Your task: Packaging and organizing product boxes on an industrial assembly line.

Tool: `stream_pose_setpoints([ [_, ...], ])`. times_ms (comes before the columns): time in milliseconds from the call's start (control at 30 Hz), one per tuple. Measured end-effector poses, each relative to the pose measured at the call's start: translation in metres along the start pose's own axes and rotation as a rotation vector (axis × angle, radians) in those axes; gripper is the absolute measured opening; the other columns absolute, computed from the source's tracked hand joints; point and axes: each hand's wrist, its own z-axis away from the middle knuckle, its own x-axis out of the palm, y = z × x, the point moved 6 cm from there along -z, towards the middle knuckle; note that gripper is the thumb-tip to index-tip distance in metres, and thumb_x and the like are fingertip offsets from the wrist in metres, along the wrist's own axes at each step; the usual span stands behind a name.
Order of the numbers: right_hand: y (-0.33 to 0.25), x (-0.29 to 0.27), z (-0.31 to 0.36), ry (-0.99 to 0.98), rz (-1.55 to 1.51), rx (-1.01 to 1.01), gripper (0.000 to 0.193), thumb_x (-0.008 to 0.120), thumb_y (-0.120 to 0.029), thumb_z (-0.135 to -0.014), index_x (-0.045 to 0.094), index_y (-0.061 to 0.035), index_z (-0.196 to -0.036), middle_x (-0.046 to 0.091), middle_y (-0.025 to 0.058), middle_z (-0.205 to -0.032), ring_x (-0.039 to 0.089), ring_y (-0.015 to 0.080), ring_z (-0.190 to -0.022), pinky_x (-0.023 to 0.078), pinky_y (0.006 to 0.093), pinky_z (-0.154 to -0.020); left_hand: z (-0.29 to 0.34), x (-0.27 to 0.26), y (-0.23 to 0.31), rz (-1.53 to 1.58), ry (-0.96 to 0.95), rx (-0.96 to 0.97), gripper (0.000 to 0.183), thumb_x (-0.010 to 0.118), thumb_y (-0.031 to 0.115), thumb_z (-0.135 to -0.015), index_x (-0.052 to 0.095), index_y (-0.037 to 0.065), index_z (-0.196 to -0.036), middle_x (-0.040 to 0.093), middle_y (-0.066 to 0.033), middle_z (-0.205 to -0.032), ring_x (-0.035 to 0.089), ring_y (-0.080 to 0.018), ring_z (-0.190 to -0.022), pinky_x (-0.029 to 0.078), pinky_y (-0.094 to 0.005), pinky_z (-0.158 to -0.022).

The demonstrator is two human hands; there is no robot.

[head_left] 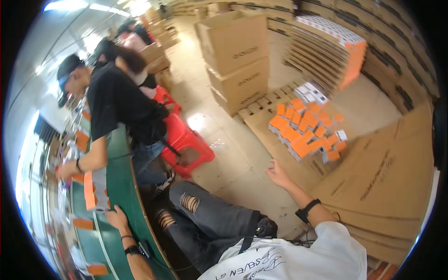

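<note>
My left hand (119, 220) is over the green work surface (120, 161), its fingers apart at the near end of a row of small orange-and-white boxes (96, 190). It looks to be touching the last box, not wrapped round it. Out to the right, my right hand (278, 175) is in the air, open, with nothing in it. Beyond its fingers, a heap of orange-and-grey boxes (303, 128) lies on a cardboard sheet on the floor.
A person in a black shirt (119, 100) leans over the bench at the left, beside red plastic stools (191, 149). Large cartons (240, 77) are stacked ahead. A tall stack of orange-and-white boxes (352, 63) and a big cardboard panel (378, 172) stand at the right.
</note>
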Motion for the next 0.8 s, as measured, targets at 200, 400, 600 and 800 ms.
stream_pose_setpoints([
  [200, 0.069, -0.019, 0.032, 0.183, -0.137, 0.300, 0.080, 0.077, -0.039, -0.089, 0.038, 0.0019, -0.144, 0.063, 0.0325, -0.127, 0.066, 0.0429, -0.114, 0.053, 0.0497, -0.098, -0.006, 0.023, 0.006, -0.122, -0.004, -0.033, 0.081, 0.062, 0.050, -0.097, 0.044, -0.016, -0.140, 0.058, -0.0315, -0.131, 0.058, -0.0484, -0.123, 0.047, -0.0567, -0.104],
  [400, 0.183, -0.074, 0.044, 0.460, 0.261, 0.498, 0.099, 0.088, -0.041, -0.075, 0.034, 0.0018, -0.147, 0.051, 0.0335, -0.137, 0.050, 0.0488, -0.131, 0.043, 0.0552, -0.110, 0.079, -0.112, 0.271, 0.623, -0.156, 0.640, 0.054, 0.075, 0.021, -0.091, 0.050, -0.004, -0.133, 0.053, -0.0199, -0.130, 0.052, -0.0358, -0.121, 0.040, -0.0454, -0.108],
  [600, 0.216, -0.155, -0.015, 0.568, 0.403, 0.675, 0.118, 0.096, -0.039, -0.063, 0.030, -0.0068, -0.155, 0.038, 0.0283, -0.150, 0.037, 0.0501, -0.140, 0.039, 0.0563, -0.115, 0.251, -0.025, 0.630, 0.821, -1.224, 1.554, 0.079, 0.093, 0.030, -0.073, 0.055, 0.004, -0.137, 0.053, -0.0209, -0.139, 0.047, -0.0442, -0.133, 0.039, -0.0518, -0.115],
  [800, 0.247, -0.151, -0.108, 0.448, 0.531, 0.866, 0.123, 0.096, -0.046, -0.064, 0.027, -0.0154, -0.162, 0.027, 0.0284, -0.159, 0.025, 0.0502, -0.149, 0.035, 0.0570, -0.119, 0.457, 0.226, 0.873, 0.578, -0.986, 1.878, 0.114, 0.095, 0.038, -0.069, 0.030, 0.021, -0.162, 0.038, -0.0227, -0.156, 0.036, -0.0468, -0.145, 0.038, -0.0545, -0.118],
])
